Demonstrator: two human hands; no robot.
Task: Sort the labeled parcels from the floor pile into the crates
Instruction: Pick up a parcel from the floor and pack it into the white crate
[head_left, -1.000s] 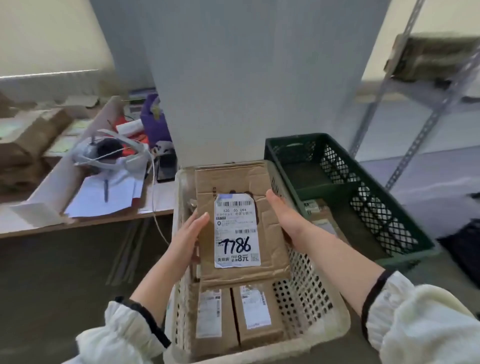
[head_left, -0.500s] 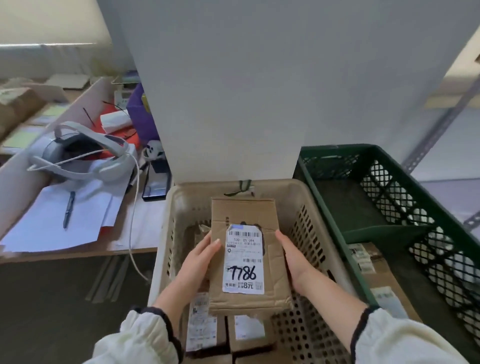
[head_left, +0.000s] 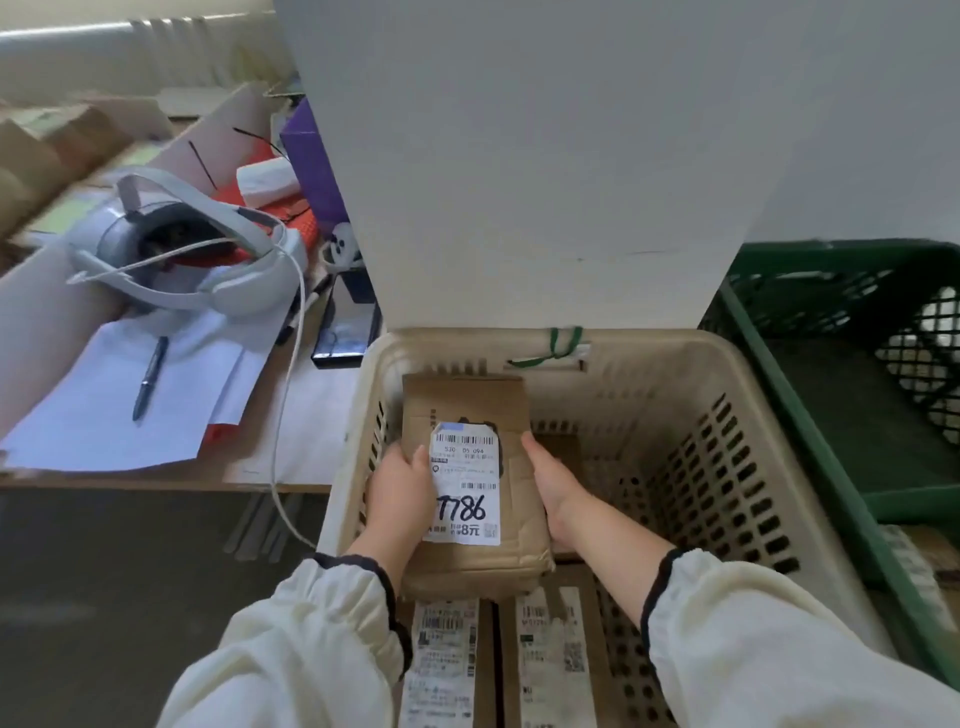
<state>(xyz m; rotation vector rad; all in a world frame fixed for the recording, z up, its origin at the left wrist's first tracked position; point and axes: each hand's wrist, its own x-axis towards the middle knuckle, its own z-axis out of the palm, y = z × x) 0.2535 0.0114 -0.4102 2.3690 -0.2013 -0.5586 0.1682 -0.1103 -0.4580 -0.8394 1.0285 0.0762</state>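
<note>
A brown cardboard parcel (head_left: 470, 410) with a white label marked 7786 is inside the beige perforated crate (head_left: 670, 364), toward its left wall. My left hand (head_left: 400, 493) grips the parcel's left edge, thumb over the label. On the opposite edge my right hand (head_left: 553, 486) holds it. Two labelled brown parcels (head_left: 550, 660) lie side by side on the crate floor below it. A dark green crate (head_left: 831, 415) stands to the right, with a parcel (head_left: 930, 556) partly visible inside.
A white pillar (head_left: 519, 156) rises right behind the beige crate. On the left a low table (head_left: 291, 467) carries a white headset (head_left: 197, 249), papers, a pen (head_left: 148, 379), a phone and a trailing cable. Dark floor lies at the lower left.
Both hands have lowered the 7786 parcel from above the rim down into the beige crate, and the view has tilted down and closer.
</note>
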